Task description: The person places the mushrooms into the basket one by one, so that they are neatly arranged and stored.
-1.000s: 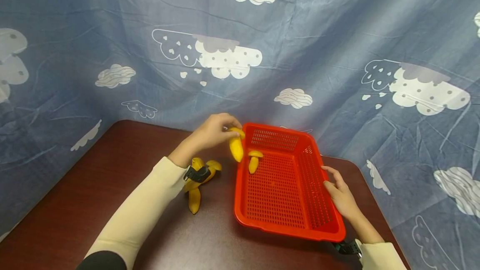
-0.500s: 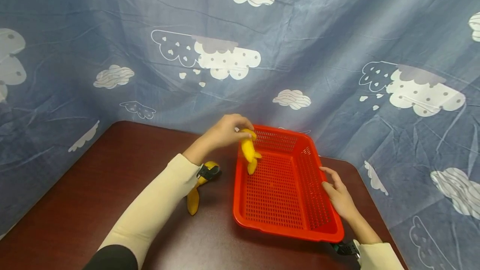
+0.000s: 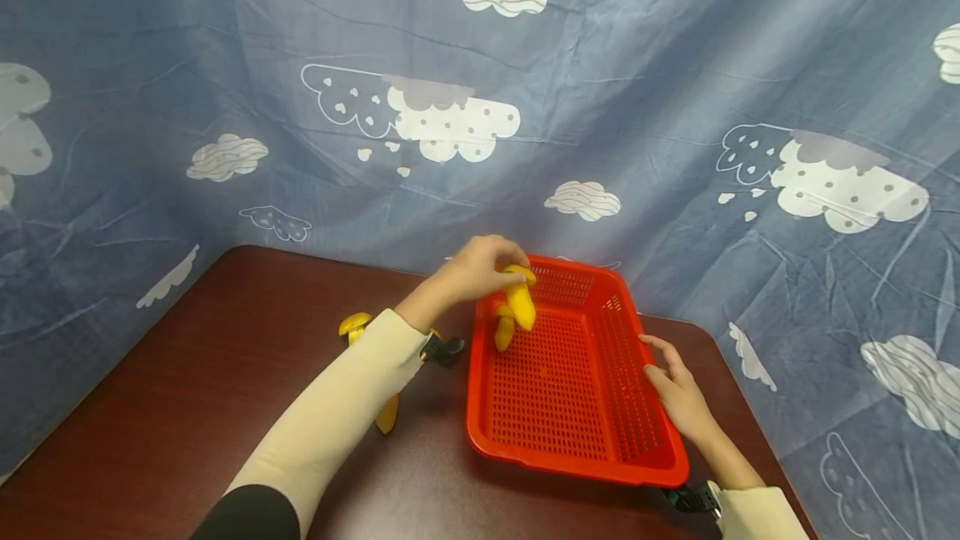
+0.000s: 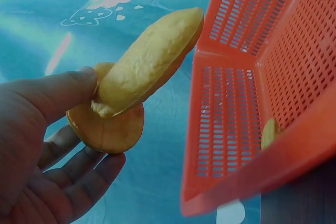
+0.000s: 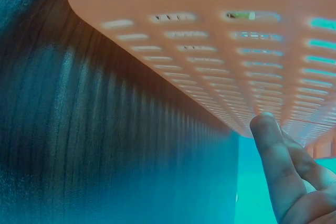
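My left hand (image 3: 483, 267) pinches a yellow mushroom (image 3: 521, 307) over the far left part of a red plastic basket (image 3: 577, 467). In the left wrist view, thumb and fingers hold the mushroom's round cap (image 4: 113, 132), its thick stem (image 4: 152, 59) pointing away from the palm. A second yellow mushroom (image 3: 505, 332) lies inside the basket near its left wall, partly hidden behind the held one. My right hand (image 3: 682, 390) grips the basket's right rim. In the right wrist view, its fingers (image 5: 270, 140) lie against the outer side of the slotted basket.
More yellow mushrooms lie on the dark reddish-brown table (image 3: 247, 340) left of the basket. One cap (image 3: 354, 323) and one stem (image 3: 387, 415) show, largely covered by the left sleeve (image 3: 337, 415). A blue cloud-patterned curtain (image 3: 420, 198) hangs behind the table.
My left hand has carried its mushroom rightward, from beside the basket's left rim to over its inside. The right hand and the basket have stayed in place.
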Tool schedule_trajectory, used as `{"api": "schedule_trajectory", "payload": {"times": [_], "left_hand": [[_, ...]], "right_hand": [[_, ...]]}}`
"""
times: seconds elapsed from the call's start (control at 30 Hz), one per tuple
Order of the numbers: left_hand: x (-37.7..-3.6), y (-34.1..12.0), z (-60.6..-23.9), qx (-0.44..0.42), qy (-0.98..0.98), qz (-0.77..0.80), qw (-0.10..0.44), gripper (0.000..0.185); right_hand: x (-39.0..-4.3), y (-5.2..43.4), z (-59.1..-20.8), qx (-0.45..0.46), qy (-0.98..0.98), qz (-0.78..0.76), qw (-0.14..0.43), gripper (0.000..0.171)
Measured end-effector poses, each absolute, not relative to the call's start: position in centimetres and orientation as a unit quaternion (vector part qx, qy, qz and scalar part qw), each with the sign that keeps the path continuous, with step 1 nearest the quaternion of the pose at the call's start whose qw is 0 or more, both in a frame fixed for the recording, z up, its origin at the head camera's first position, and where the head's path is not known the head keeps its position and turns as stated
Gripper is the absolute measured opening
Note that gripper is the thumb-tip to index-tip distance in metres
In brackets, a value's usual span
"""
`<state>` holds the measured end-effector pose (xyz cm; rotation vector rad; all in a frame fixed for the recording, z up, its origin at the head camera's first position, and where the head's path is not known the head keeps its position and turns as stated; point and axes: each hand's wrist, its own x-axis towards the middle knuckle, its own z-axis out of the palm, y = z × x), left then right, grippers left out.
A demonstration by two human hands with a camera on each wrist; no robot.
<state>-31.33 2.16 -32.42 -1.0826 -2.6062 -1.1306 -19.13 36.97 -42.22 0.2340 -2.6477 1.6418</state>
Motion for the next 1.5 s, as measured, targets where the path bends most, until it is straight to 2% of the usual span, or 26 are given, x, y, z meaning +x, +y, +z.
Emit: {"api": "schedule_trajectory", "payload": {"times": [0.6,1.5], "left_hand": [[-33.0,5.5,-33.7,-0.376,-0.871,-0.316,0.013,0.021],[-35.0,9.7,-38.1,-0.347,-0.866,-0.351,-0.082,0.017]], "right_hand": [[-19.3,36.7,-42.5,0.066,-0.847,0.527,0.006,0.045],[-19.5,37.2,-42.5,0.059,-0.851,0.522,0.009,0.046]]}}
